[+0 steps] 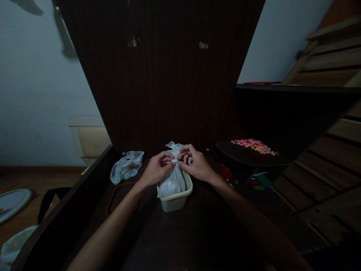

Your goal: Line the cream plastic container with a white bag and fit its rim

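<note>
A white plastic bag (170, 185) sits in a cream rectangular tub (175, 203), its body bulging inside and its gathered neck rising above the rim. My left hand (158, 166) pinches the neck from the left with thumb and forefinger. From the right, my right hand (196, 164) grips the same neck, fingers curled. A tight white band or knot shows between the fingertips; which of the two I cannot tell. The loose top of the bag fans out beyond the hands. What the bag contains is hidden.
Left of the tub lies a crumpled clear plastic bag (127, 166), with a brown cord loop (110, 199) nearer me. Colourful small pieces (254, 145) cover part of a curved dark shelf (239, 155) at right. A tall dark panel (169, 82) stands behind; a raised edge (67, 199) borders the left.
</note>
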`<action>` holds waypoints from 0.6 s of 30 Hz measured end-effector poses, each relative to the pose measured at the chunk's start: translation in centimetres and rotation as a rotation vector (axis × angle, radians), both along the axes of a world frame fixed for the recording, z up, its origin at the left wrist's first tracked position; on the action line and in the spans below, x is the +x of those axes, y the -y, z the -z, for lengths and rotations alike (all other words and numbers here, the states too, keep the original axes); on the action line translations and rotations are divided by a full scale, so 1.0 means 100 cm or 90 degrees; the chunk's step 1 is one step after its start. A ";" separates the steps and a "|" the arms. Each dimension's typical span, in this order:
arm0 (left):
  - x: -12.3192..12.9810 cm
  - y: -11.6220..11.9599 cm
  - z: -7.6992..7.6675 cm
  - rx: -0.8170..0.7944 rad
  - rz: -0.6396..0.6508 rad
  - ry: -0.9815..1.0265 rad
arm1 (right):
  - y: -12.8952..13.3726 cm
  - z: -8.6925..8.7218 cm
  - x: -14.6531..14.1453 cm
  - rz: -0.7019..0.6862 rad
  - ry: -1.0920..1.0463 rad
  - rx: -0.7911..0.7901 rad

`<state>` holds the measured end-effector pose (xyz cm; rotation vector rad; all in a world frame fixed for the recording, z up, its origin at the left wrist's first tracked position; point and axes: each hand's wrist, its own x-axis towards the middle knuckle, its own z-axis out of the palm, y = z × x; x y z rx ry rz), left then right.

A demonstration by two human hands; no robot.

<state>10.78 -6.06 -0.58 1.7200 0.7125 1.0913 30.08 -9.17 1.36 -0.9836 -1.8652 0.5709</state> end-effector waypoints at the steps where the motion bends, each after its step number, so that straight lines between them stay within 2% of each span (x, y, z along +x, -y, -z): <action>1: 0.000 0.000 0.000 0.014 -0.001 -0.007 | 0.000 -0.001 -0.001 0.005 0.012 0.014; 9: -0.001 0.002 -0.001 0.097 -0.008 -0.060 | 0.001 -0.002 -0.003 0.013 0.066 0.058; 14: -0.007 0.006 -0.010 0.282 -0.037 -0.182 | 0.002 -0.001 -0.006 -0.008 0.076 0.086; 18: -0.012 0.010 -0.014 0.418 -0.061 -0.256 | 0.003 0.000 -0.008 -0.017 0.062 0.060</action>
